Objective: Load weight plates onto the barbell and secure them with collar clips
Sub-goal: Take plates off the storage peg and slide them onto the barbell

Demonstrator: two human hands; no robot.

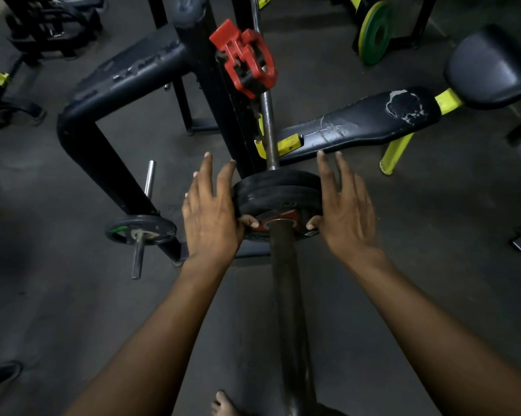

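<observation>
Two black weight plates [278, 187] sat stacked together on the barbell [286, 283], pushed up toward the rack end of the sleeve. The person's left hand [211, 214] was pressed flat against the left rim of the plates, fingers spread and pointing away, thumb curled onto the front face near the hub. The right hand [346, 214] did the same on the right rim, fingers splayed and thumb touching the face. So neither hand was clenched around anything, more like open palms bracing the plates from both sides. A bit of red showed on the plate face right around the bar, hard to tell whether that was a label or something else.

A red collar clip [247, 63] was up on the thin part of the bar past the rack upright [223, 94], well apart from the plates and not touched by either hand. Off to the left, a smaller dark plate [140, 228] hung on a storage peg [139, 253] on the rack's base. The bench [361, 123], with cracked padding and yellow-green frame bits, lay to the right behind the bar, and a green and yellow plate [376, 33] leaned in the back. A bare foot [223, 403] peeked in at the bottom on the dark floor [73, 295].
</observation>
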